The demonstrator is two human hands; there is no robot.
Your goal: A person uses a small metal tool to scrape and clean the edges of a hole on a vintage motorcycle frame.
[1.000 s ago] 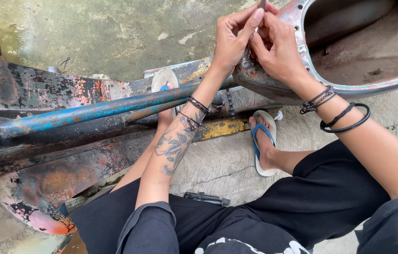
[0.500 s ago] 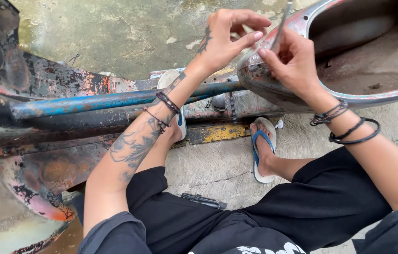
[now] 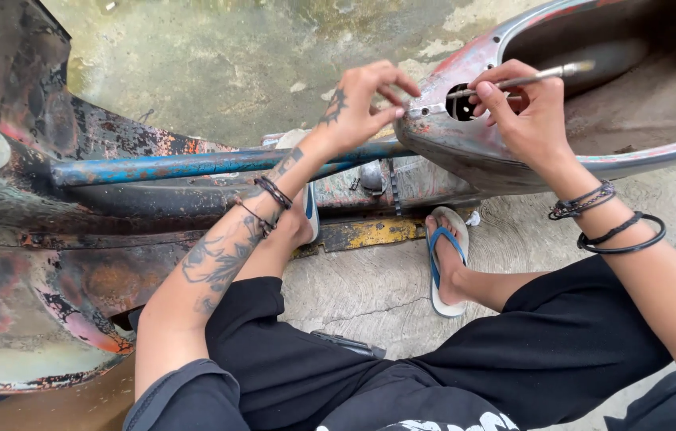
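My left hand (image 3: 363, 104) hovers over the front tip of a rusty, paint-worn scooter body shell (image 3: 465, 148), fingertips pinched together close to its rim; whether they hold something small I cannot tell. My right hand (image 3: 523, 112) grips a thin metal tool (image 3: 525, 80) that lies across a round hole (image 3: 461, 104) in the shell's tip. Both wrists wear dark bracelets, and the left forearm is tattooed.
A blue-painted tube (image 3: 178, 166) runs across a rusted scooter frame (image 3: 42, 239) at left. My feet in blue flip-flops (image 3: 443, 263) rest on cracked concrete (image 3: 370, 287). A dark flat object (image 3: 346, 343) lies by my left knee.
The view has shifted left and down. My left hand has moved off the right hand toward the shell's tip. The thin tool now lies nearly level across the hole instead of pointing up.
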